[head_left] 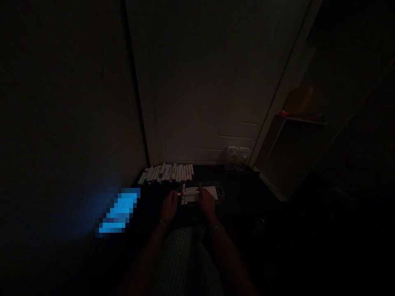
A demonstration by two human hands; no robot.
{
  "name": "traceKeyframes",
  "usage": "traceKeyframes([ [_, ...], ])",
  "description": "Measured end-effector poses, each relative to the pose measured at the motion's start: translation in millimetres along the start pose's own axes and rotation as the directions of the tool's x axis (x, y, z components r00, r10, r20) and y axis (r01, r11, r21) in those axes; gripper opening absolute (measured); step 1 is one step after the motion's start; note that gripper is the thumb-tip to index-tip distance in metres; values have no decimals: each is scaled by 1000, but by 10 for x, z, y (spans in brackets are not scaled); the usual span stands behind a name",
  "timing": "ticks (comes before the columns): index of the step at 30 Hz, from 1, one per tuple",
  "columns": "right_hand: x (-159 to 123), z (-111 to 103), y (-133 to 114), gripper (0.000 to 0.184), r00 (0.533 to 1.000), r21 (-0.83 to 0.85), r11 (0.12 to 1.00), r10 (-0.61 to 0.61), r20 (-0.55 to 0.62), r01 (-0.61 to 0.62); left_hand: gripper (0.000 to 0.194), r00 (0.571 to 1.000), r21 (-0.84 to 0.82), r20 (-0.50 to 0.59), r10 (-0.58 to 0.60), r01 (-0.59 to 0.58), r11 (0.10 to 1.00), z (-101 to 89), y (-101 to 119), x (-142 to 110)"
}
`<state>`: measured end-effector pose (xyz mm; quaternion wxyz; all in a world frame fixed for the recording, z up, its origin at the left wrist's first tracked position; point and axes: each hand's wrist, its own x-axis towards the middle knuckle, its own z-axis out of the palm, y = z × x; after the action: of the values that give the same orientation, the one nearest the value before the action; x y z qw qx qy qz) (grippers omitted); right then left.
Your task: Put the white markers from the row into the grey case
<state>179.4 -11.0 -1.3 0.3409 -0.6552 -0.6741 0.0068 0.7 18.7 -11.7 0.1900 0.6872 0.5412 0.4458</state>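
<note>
A white marker (191, 193) with a red band lies level between my two hands. My left hand (169, 205) is closed on its left end, and my right hand (206, 203) closes on the right end. Just beneath is a clear plastic case (220, 193) with a white insert (212, 190). Two or so white markers (184, 199) lie in the left part of that case, partly hidden by the held one. Dim light hides the finer finger detail.
Several white markers (166, 172) lie side by side along the back left of the dark table (247, 191). Two clear plastic cases (237, 158) stand upright at the back right by the wall. A blurred, glowing blue screen (119, 211) is at the left, and a shelf unit (286, 152) stands right.
</note>
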Motion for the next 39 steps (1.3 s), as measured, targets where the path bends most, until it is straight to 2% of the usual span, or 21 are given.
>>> traceKeyframes([
  [10,-18,-49,-58,30,999,-31,999,33,7,-33,27,1000,3,6,9,-9,1000,1,6,-17],
  [24,-52,-37,-66,33,998,159,987,38,-47,-30,28,1000,2,6,8,-8,1000,4,-38,-42],
  [29,-61,-77,-82,34,995,192,977,93,-18,-88,28,1000,-12,0,-16,16,1000,-4,11,-51],
  [39,-82,-163,-109,35,996,276,957,89,20,-91,29,992,-73,1,-125,125,990,-33,131,-24],
])
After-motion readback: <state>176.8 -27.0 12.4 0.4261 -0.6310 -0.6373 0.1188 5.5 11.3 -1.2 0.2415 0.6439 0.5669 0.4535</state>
